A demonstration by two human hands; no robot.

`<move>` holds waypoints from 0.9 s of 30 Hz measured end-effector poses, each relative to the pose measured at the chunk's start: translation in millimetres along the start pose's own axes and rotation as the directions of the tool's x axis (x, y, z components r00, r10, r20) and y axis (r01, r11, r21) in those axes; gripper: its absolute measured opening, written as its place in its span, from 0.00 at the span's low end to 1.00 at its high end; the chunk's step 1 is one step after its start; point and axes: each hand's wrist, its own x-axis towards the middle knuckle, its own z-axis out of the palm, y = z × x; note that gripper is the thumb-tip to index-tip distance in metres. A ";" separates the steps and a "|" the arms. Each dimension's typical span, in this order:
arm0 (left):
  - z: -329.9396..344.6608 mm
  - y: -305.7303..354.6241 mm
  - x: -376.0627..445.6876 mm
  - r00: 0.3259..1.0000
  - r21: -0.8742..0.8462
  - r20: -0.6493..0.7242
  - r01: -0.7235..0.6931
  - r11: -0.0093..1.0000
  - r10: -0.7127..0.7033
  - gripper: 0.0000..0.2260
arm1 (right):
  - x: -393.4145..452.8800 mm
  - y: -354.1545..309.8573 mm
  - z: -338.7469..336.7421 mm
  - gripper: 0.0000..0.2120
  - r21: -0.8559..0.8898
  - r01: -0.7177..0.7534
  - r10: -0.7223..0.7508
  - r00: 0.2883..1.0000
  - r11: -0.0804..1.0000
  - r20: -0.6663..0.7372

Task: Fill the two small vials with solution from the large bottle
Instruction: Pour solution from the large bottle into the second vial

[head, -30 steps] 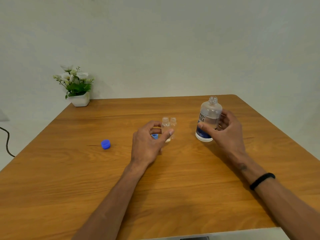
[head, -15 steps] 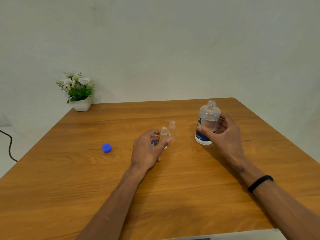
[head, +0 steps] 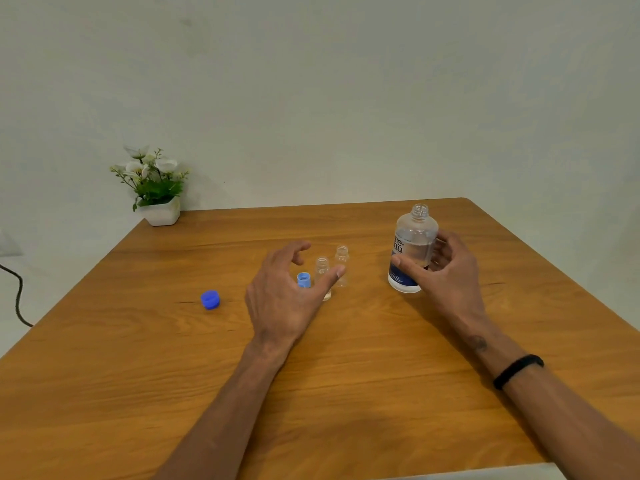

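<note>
Two small clear vials stand uncapped and upright mid-table, the near vial (head: 322,268) a little in front and left of the far vial (head: 341,263). My left hand (head: 284,299) hovers by the near vial with fingers spread. Its thumb lies across the vial's lower part and its forefinger is lifted clear. A light blue cap (head: 304,280) sits between that hand and the near vial. My right hand (head: 446,275) grips the large bottle (head: 414,244), which is upright, uncapped and about half full of clear liquid, with a dark blue label band.
A darker blue cap (head: 210,300) lies alone on the wooden table (head: 346,393) to the left. A small potted plant (head: 156,192) stands at the back left corner. A black cable (head: 17,296) hangs past the left edge.
My left hand drew one vial nearer, apart from the other, then spread its fingers off it. My right hand has kept its grip on the bottle.
</note>
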 end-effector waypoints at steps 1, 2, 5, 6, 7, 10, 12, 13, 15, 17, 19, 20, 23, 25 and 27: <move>0.2 1.1 0.3 1.000 0.008 -0.016 -0.023 1.000 0.024 0.33 | 0.2 0.4 0.0 0.40 0.001 -0.002 0.002 1.000 1.000 -0.001; 1.6 1.7 0.5 0.999 -0.001 -0.004 -0.041 0.999 0.041 0.34 | -0.2 0.0 -0.2 0.40 0.004 -0.004 0.004 1.000 1.000 -0.001; 12.0 1.7 1.7 0.994 -0.022 0.102 -0.034 0.999 0.037 0.33 | -0.7 0.9 -0.1 0.40 0.003 0.000 0.001 1.000 1.000 -0.006; 16.8 2.0 2.6 0.991 -0.015 0.132 -0.016 1.000 0.018 0.32 | -0.6 0.9 0.3 0.40 0.003 -0.002 0.002 1.000 1.000 -0.006; 21.4 2.7 3.2 0.987 -0.013 0.159 0.004 1.000 -0.002 0.31 | -0.4 1.0 0.6 0.40 0.005 -0.003 0.003 1.000 1.000 -0.006; 33.3 4.7 4.2 0.979 -0.016 0.200 0.049 0.999 -0.045 0.30 | -0.1 1.6 0.9 0.40 0.009 0.002 -0.002 1.000 1.000 -0.005; 37.9 4.1 6.3 0.982 0.005 0.183 0.044 0.999 -0.044 0.30 | 0.3 2.4 0.5 0.40 0.014 0.005 -0.005 1.000 1.000 -0.006; 39.5 3.6 8.3 0.984 0.017 0.174 0.042 0.999 -0.044 0.29 | 0.5 3.0 0.4 0.40 0.013 0.006 -0.006 1.000 1.000 -0.008; 41.5 3.9 13.0 0.985 0.037 0.164 0.052 0.998 -0.057 0.29 | 1.0 3.8 0.7 0.40 0.011 0.009 -0.009 1.000 1.000 -0.009; 42.4 5.3 16.4 0.984 0.052 0.158 0.073 0.996 -0.080 0.28 | 1.2 4.0 1.1 0.40 0.012 0.013 -0.013 1.000 1.000 -0.009; 42.5 7.0 18.0 0.982 0.056 0.159 0.091 0.994 -0.099 0.26 | 1.5 4.7 1.0 0.40 0.021 0.015 -0.014 1.000 1.000 -0.011; 42.6 7.7 18.5 0.981 0.051 0.163 0.097 0.994 -0.104 0.25 | 1.5 5.3 0.9 0.40 0.024 0.015 -0.015 1.000 1.000 -0.013; 43.1 7.4 20.3 0.977 0.036 0.181 0.104 0.994 -0.109 0.21 | 1.9 5.9 0.6 0.41 0.021 0.018 -0.017 1.000 1.000 -0.017; 43.0 5.5 21.0 0.977 0.023 0.188 0.100 0.995 -0.102 0.18 | 1.8 6.8 1.3 0.41 0.014 0.022 -0.021 1.000 1.000 -0.019; 42.6 3.9 21.3 0.980 -0.009 0.182 0.086 0.996 -0.083 0.18 | 2.1 7.1 1.3 0.41 0.008 0.016 -0.016 1.000 1.000 -0.020</move>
